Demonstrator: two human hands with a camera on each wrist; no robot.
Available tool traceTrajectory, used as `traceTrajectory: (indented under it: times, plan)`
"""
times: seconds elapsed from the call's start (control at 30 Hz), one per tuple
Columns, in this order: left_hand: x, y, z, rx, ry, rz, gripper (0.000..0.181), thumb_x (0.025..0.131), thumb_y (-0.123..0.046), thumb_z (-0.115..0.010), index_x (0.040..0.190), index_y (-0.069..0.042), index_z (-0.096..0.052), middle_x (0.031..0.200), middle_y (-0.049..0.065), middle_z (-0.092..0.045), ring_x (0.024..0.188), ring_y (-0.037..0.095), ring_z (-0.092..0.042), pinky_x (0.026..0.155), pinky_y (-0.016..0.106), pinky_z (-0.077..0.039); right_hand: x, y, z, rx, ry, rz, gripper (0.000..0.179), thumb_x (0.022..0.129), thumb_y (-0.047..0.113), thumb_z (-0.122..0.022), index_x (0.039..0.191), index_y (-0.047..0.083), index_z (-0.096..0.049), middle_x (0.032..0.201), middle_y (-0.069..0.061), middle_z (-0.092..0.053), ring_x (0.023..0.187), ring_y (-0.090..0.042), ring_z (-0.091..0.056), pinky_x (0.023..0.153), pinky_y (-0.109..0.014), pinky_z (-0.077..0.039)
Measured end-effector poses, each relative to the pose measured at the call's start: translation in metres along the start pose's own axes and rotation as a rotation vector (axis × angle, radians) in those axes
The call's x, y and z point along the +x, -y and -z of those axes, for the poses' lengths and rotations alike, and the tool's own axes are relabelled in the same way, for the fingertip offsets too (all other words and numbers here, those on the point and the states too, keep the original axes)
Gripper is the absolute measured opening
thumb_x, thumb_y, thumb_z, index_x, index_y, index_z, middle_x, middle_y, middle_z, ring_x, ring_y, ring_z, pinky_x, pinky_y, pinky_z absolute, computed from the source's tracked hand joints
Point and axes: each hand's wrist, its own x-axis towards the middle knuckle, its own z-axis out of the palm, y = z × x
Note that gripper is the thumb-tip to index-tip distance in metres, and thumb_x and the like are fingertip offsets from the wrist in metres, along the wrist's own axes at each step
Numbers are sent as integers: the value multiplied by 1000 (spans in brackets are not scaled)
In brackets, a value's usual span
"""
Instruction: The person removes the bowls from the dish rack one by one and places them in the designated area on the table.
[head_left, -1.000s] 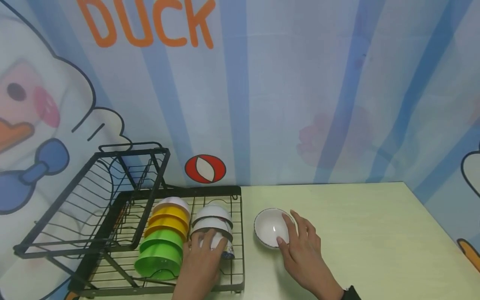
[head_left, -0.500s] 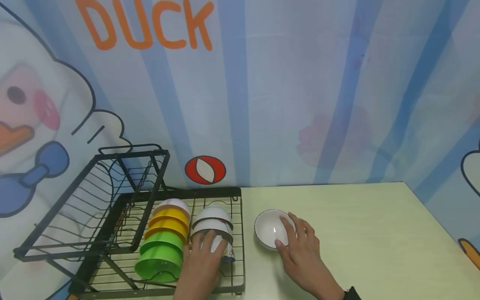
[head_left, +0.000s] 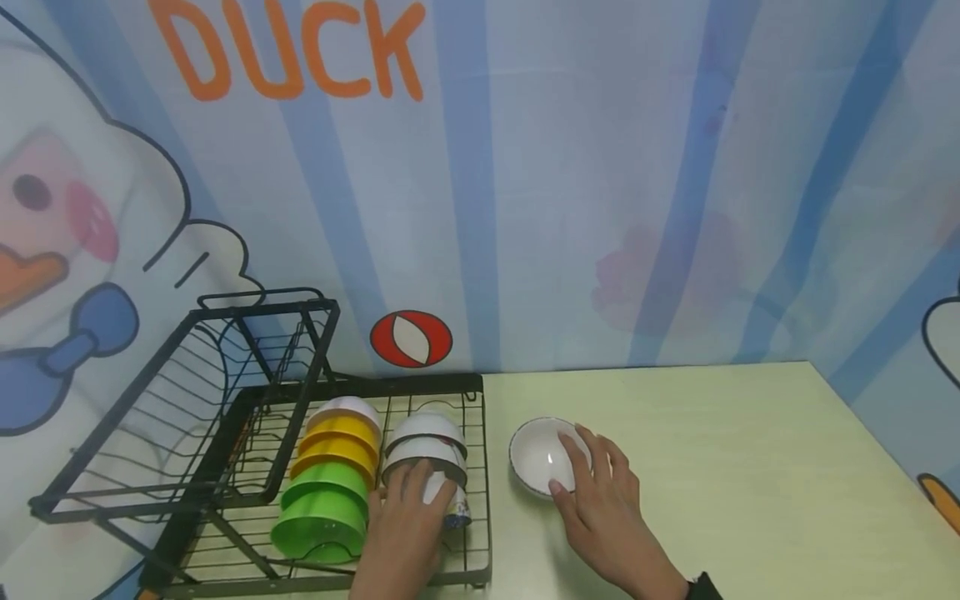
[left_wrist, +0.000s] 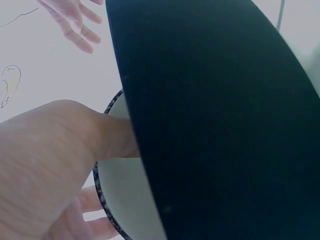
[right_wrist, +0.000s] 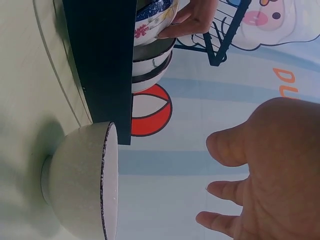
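Observation:
In the head view my left hand (head_left: 401, 525) reaches into the dish rack and grips a white bowl with a floral outside (head_left: 457, 510). The left wrist view shows my thumb (left_wrist: 117, 137) inside this bowl's dark speckled rim, with other fingers along its outside. Red flowers and a blue band on the bowl (right_wrist: 150, 27) show in the right wrist view. My right hand (head_left: 603, 508) hovers with spread, loosely bent fingers over a plain white bowl (head_left: 534, 454) standing upright on the table. A gap separates that hand (right_wrist: 270, 170) from the white bowl (right_wrist: 75, 180) in the right wrist view.
Behind the floral bowl, two white bowls (head_left: 426, 427) lean on edge in the rack. A row of tilted green (head_left: 318, 521), yellow (head_left: 341, 450) and pale pink bowls (head_left: 347, 405) stands left of them. The black rack (head_left: 480, 575) has a raised wire tier (head_left: 273, 483) at left.
My right hand's fingers have shifted very slightly left over the white bowl. My left hand keeps its place on the floral bowl.

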Motion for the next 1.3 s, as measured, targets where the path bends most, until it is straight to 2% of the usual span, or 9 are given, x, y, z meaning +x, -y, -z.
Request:
traceTrajectory:
  times: [0.27, 0.53, 0.6, 0.67, 0.9, 1.17, 1.3]
  plan:
    - [0, 0, 2, -7, 1, -11, 61, 62, -4, -85, 116, -20, -62, 129, 17, -55, 117, 36, -52, 82, 57, -50, 0, 2, 1, 4, 8, -5, 54, 99, 25, -56, 148, 8, -40, 153, -19, -36, 139, -42, -27, 102, -66, -33]
    - [-3, 5, 1, -29, 116, -13, 72, 58, -19, -92, 123, -22, -61, 127, 14, -59, 116, 34, -53, 84, 59, -48, -3, 1, -3, 1, 10, -21, 55, 99, 25, -57, 148, 9, -40, 152, -18, -37, 138, -42, -28, 101, -66, -35]
    - [-3, 6, 0, -25, 117, -16, 74, 56, -19, -92, 123, -22, -61, 126, 14, -59, 114, 35, -53, 84, 59, -49, -3, 0, -3, -1, 5, -18, 55, 98, 25, -58, 148, 9, -41, 152, -19, -37, 138, -42, -28, 101, -66, -35]
    - [-2, 7, -2, -7, 96, -24, 75, 54, -18, -94, 122, -22, -61, 124, 13, -58, 112, 35, -53, 82, 58, -50, -3, 0, -2, -6, 1, -13, 54, 98, 25, -57, 147, 8, -41, 152, -19, -37, 138, -43, -28, 100, -66, -35]
    - [5, 7, -12, 86, -46, -45, 75, 51, -15, -95, 118, -21, -62, 115, 12, -58, 104, 32, -54, 77, 53, -50, 2, -1, 1, -12, -11, 9, 53, 99, 24, -57, 147, 8, -41, 151, -20, -38, 137, -44, -29, 102, -67, -33]
    - [3, 10, -21, 178, -213, -55, 49, 69, -2, -81, 113, -17, -63, 105, 11, -57, 96, 28, -55, 71, 45, -50, 0, -2, 1, -19, 2, 2, 54, 99, 24, -57, 147, 7, -41, 152, -19, -37, 138, -43, -30, 99, -65, -36]
    - [3, 11, -24, 202, -249, -62, 50, 70, -1, -80, 114, -17, -63, 105, 10, -57, 95, 27, -55, 70, 44, -51, 0, -2, 2, -19, -10, 13, 53, 99, 23, -57, 147, 7, -41, 152, -18, -37, 138, -43, -30, 99, -64, -36]
